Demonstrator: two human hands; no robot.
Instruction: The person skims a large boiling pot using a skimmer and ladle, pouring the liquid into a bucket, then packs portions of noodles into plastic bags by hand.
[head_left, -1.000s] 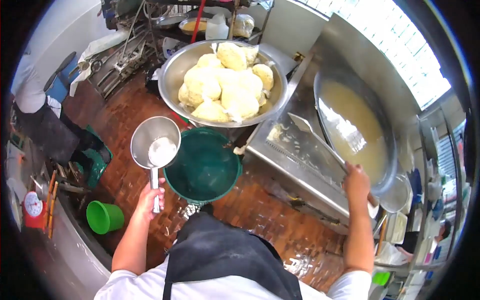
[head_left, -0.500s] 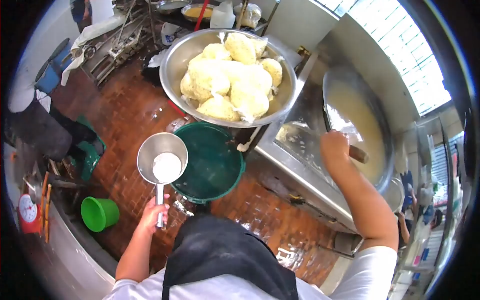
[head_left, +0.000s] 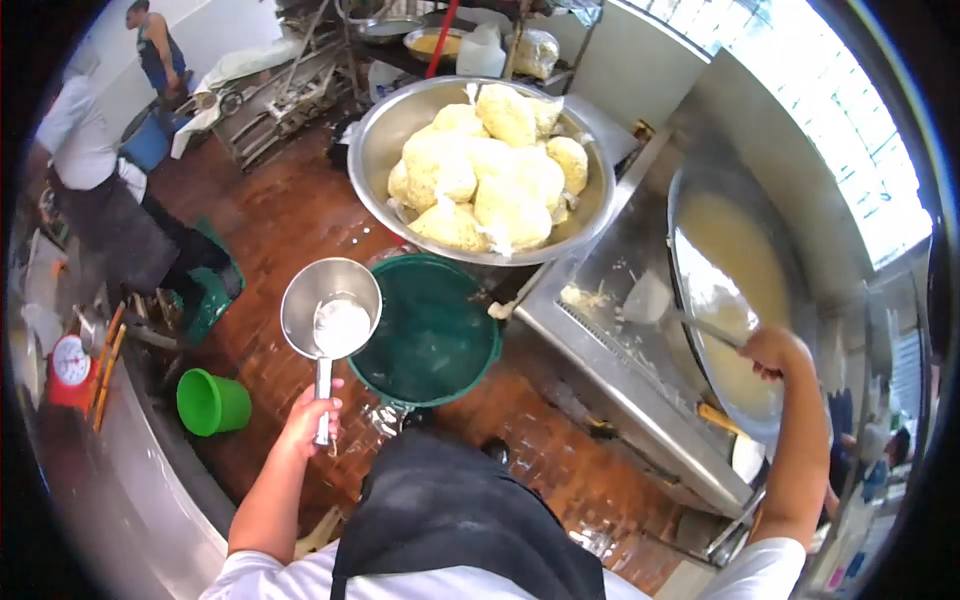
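My left hand [head_left: 312, 422] is closed around the handle of a metal saucepan [head_left: 300, 312], held out over the floor beside a green tub [head_left: 470, 375]. A white patch shows inside the saucepan; I cannot tell whether it is contents or glare. My right hand [head_left: 778, 352] is closed on the handle of a long-handled spatula [head_left: 648, 298]. Its pale broad blade is over the metal counter [head_left: 600, 345], near some pale scraps [head_left: 585, 298]. The hand itself is above the near side of a large wok [head_left: 672, 235] with cloudy yellowish liquid [head_left: 735, 235].
A wide steel basin [head_left: 362, 185] of bagged yellowish food [head_left: 500, 185] stands ahead. On the left are a bright green bucket [head_left: 213, 402], a red scale [head_left: 72, 362] and a person in an apron [head_left: 115, 215]. Another person [head_left: 160, 55] stands further back. The tiled floor [head_left: 270, 235] looks wet.
My right hand has moved right and nearer to me with the spatula, whose blade now shows over the counter. The view has shifted, bringing more of both people into sight.
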